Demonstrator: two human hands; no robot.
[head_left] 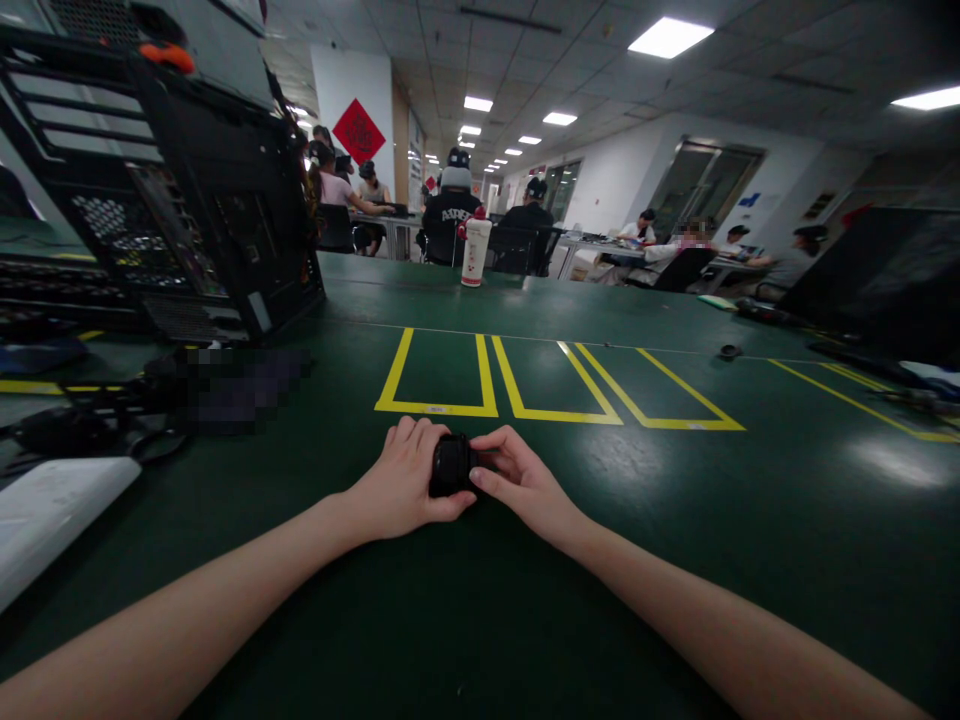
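A small black cylinder (450, 466), which looks like a camera lens, is held between my hands just above or on the green table. My left hand (400, 483) is wrapped round its left side, with the thumb along the near edge. At its right end, the thumb and fingers of my right hand (521, 480) pinch the rim. The fingers hide part of the cylinder, and whether it touches the table I cannot tell.
Yellow tape outlines (555, 415) mark the green table (637, 620) beyond my hands. A paper cup (475, 255) stands farther back. A black computer case (217, 220) and a white object (60, 510) are at left. A small black round piece (729, 352) lies right. People sit beyond.
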